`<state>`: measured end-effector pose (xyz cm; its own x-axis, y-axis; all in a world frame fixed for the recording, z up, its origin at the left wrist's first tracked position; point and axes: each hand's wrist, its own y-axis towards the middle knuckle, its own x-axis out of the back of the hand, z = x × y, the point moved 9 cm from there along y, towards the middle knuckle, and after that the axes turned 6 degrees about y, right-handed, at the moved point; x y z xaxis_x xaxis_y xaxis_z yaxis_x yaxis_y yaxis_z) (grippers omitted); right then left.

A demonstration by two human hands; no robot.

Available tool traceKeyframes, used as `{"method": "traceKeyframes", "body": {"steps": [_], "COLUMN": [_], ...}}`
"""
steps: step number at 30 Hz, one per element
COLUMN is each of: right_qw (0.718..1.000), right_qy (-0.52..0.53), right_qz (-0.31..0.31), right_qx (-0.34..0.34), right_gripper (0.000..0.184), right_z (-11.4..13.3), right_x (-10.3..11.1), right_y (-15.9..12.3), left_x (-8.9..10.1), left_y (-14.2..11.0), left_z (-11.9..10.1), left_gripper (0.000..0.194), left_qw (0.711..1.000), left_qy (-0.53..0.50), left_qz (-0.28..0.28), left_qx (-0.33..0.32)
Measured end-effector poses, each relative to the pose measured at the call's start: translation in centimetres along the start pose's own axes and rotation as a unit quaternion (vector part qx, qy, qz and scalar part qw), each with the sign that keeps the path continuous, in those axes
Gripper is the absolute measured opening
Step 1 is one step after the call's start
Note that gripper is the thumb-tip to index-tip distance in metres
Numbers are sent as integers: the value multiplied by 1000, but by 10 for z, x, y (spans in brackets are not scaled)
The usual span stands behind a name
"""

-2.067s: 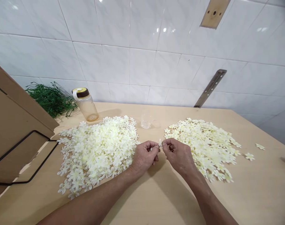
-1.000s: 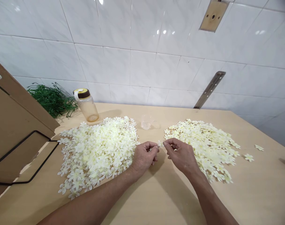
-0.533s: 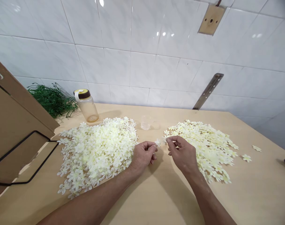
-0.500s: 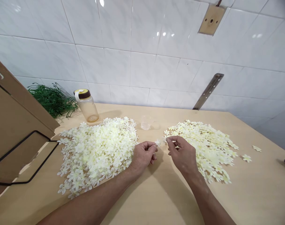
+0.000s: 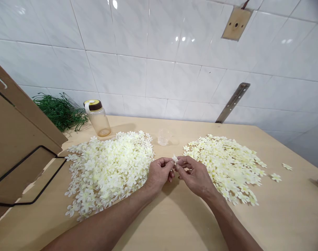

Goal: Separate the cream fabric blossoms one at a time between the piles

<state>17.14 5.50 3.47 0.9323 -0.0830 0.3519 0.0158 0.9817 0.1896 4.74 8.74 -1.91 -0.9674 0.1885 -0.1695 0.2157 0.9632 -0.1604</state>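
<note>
My left hand (image 5: 160,174) is closed in a pinch on a small white artificial flower (image 5: 175,158). Against that flower, my right hand (image 5: 194,174) is also pinched shut, its fingertips meeting those of the left; the fingers cover most of what they hold. Beside my left hand spreads a large heap of white artificial flowers (image 5: 114,167). Another heap, of pale yellow flowers (image 5: 227,160), lies flat to the right of my right hand. Just beyond the hands stands a small clear plastic cup (image 5: 163,137).
A clear bottle (image 5: 100,120) with a brown and yellow lid stands at the back left, near green artificial foliage (image 5: 61,111). Cardboard (image 5: 20,122) and a black wire frame (image 5: 47,184) occupy the left side. A metal bracket (image 5: 232,104) leans against the tiled wall.
My right hand has moved left, bringing its fingertips and the flower in them up to the flower in my left hand. The left hand stays nearly still.
</note>
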Motion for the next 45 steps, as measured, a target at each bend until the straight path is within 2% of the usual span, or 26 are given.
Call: {"method": "traceKeyframes", "body": {"steps": [6, 11, 14, 19, 26, 33, 37, 40, 43, 45], "right_qw": [990, 961, 945, 946, 946, 954, 963, 976, 989, 992], "right_qy": [106, 242, 285, 285, 288, 261, 221, 165, 122, 122], "right_qz": [-20, -17, -7, -49, -41, -82, -128, -129, -75, 10], "right_qx": [-89, -133, -160, -144, -141, -119, -81, -55, -21, 12], "right_gripper": [38, 38, 39, 38, 36, 38, 37, 33, 30, 29], "right_z": [-19, -28, -29, -30, -30, -31, -15, 12, 47, 70], "right_x": [4, 4, 3, 10, 5, 15, 30, 25, -7, -42], "right_y": [3, 5, 5, 7, 6, 7, 9, 14, 24, 30], "left_x": [-3, -8, -11, -12, -13, -16, -18, -25, -31, -29], "left_y": [-3, -7, -9, -9, -6, -7, -10, -17, -26, -29], "left_z": [-2, -6, -8, -3, 3, 3, 5, 5, -1, -7], "left_gripper": [20, 23, 25, 22, 21, 27, 25, 21, 15, 9], "left_qw": [1000, 1000, 999, 999, 999, 998, 996, 989, 974, 959], "left_qy": [-3, 11, 3, 8, 11, 13, 61, 109, 164, 213], "left_qz": [3, 23, 36, 39, 42, 54, 65, 97, 124, 103], "left_qx": [-2, -9, -13, -11, -8, 3, 5, -23, -95, -153]}}
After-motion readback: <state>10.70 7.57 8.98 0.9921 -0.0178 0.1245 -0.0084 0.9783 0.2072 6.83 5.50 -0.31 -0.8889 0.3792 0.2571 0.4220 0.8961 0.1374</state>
